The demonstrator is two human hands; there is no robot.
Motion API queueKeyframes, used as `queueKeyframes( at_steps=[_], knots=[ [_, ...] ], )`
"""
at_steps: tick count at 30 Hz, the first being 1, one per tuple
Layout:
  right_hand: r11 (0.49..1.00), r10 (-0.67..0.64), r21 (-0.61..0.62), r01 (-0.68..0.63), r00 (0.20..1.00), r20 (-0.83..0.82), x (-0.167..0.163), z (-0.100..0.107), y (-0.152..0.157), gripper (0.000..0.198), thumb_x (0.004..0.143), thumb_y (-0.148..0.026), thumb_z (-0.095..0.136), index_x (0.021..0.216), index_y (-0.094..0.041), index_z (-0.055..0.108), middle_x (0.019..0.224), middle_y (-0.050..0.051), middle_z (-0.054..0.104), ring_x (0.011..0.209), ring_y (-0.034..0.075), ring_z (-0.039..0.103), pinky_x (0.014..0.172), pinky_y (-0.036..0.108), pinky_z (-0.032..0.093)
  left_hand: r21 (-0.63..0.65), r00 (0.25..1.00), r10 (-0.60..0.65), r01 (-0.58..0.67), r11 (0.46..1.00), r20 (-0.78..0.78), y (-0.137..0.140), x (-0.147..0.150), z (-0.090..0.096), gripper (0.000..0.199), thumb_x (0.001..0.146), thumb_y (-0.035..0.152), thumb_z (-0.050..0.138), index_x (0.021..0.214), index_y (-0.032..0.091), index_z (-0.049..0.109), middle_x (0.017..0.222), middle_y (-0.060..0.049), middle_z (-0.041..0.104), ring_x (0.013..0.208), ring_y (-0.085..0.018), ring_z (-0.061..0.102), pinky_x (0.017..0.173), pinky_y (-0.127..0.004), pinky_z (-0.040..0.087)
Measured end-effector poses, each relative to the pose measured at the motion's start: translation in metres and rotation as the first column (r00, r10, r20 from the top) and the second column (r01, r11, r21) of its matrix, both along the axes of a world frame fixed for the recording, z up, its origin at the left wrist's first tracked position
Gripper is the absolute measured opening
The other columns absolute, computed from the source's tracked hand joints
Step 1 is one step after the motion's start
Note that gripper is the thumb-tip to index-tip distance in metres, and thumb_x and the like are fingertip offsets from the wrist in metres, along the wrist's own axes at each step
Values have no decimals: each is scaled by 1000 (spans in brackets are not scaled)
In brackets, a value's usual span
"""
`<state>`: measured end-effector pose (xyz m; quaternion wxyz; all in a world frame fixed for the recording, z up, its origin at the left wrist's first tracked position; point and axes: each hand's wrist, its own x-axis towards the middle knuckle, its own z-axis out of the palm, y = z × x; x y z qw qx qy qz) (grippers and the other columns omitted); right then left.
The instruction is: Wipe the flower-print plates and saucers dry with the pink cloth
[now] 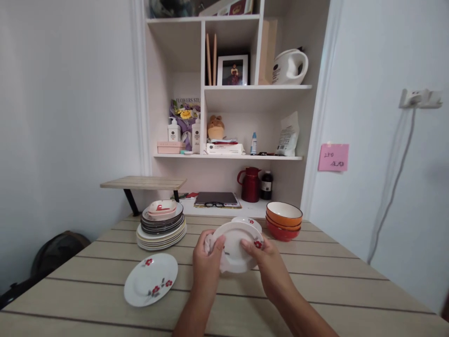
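Observation:
Between my hands a white plate [235, 250] with red flowers is raised above the table and tilted up. My left hand [207, 257] is closed on its left edge, thumb on the face, with a crumpled white cloth or tissue [207, 244] bunched at the fingers. My right hand [268, 262] grips the opposite edge, its thumb on the face and its other fingers hidden behind. Partly covered by the held plate, another flowered white plate [255, 222] lies farther back. To the left, a flowered plate [140, 281] lies flat on the table.
At the back left stands a stack of plates [162, 238] topped by a small dish [162, 210], near a raised wooden stand [143, 182]. Nested orange and red bowls [284, 222] are at the back right. Behind the table, a shelf holds a red jug [250, 185] and dark bottle [266, 185].

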<state>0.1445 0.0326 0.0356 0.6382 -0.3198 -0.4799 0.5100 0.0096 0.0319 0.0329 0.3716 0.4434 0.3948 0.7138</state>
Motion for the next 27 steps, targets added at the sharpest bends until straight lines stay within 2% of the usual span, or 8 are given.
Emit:
queueKeyframes(
  at_steps=[6, 10, 12, 14, 18, 22, 25, 27],
  knots=[
    [995, -56, -90, 39, 980, -193, -3, 2, -1, 61, 67, -39, 79, 120, -18, 59, 95, 8, 74, 77, 22, 67, 65, 31, 52, -42, 989, -102, 107, 993, 111, -2, 11, -4, 41, 70, 46, 73, 96, 17, 62, 86, -4, 69, 72, -14, 61, 67, -24, 50],
    [993, -51, -117, 26, 976, -212, -2, 2, -1, 65, 66, -40, 79, 123, -19, 58, 101, 9, 73, 81, 24, 67, 68, 33, 52, -37, 972, -122, 132, 991, 201, 2, 15, -12, 47, 68, 45, 75, 102, 15, 62, 94, -9, 71, 80, -19, 65, 71, -28, 51],
    [996, -6, -88, -5, 991, -131, 0, 4, -1, 59, 70, -40, 76, 121, -19, 58, 103, 10, 72, 85, 24, 66, 73, 34, 52, -23, 972, -108, 116, 993, 208, 4, 13, -14, 44, 69, 45, 74, 99, 16, 63, 91, -8, 71, 78, -19, 65, 69, -28, 51],
    [999, -44, -2, 45, 998, 35, 2, 6, -2, 52, 72, -38, 72, 119, -20, 57, 106, 9, 70, 91, 24, 65, 77, 35, 51, -13, 985, -61, 64, 998, 162, 5, 10, -13, 38, 72, 46, 70, 95, 16, 63, 86, -6, 70, 74, -17, 63, 66, -27, 50],
    [918, -354, 316, 240, 856, 378, 11, 12, -3, 48, 72, -29, 69, 118, -25, 56, 121, 7, 63, 101, 25, 61, 79, 34, 50, 71, 984, 68, -57, 996, -163, 2, 2, -7, 22, 79, 40, 64, 85, 18, 63, 78, -2, 67, 73, -16, 60, 67, -25, 47],
    [871, -441, 447, 204, 725, 529, 21, 13, 0, 36, 78, -26, 61, 113, -25, 57, 113, 6, 66, 98, 24, 62, 79, 35, 50, 332, 859, 271, -127, 935, -434, 2, -4, -6, 11, 85, 28, 57, 83, 20, 63, 78, -1, 63, 76, -17, 59, 71, -27, 46],
    [809, -516, 574, 126, 619, 592, 24, 9, 3, 32, 78, -20, 57, 109, -26, 61, 116, 6, 65, 102, 24, 61, 83, 35, 48, 537, 683, 414, -39, 843, -602, 4, -7, -10, 17, 85, 12, 50, 88, 21, 64, 85, -3, 65, 83, -19, 57, 76, -32, 45],
    [784, -533, 619, 45, 561, 634, 24, 8, 4, 27, 78, -15, 55, 101, -27, 64, 112, 5, 66, 99, 22, 61, 82, 33, 47, 594, 567, 476, 31, 804, -672, 4, -7, -13, 24, 83, 6, 47, 90, 21, 64, 86, -4, 65, 83, -20, 56, 75, -33, 45]
  ],
)
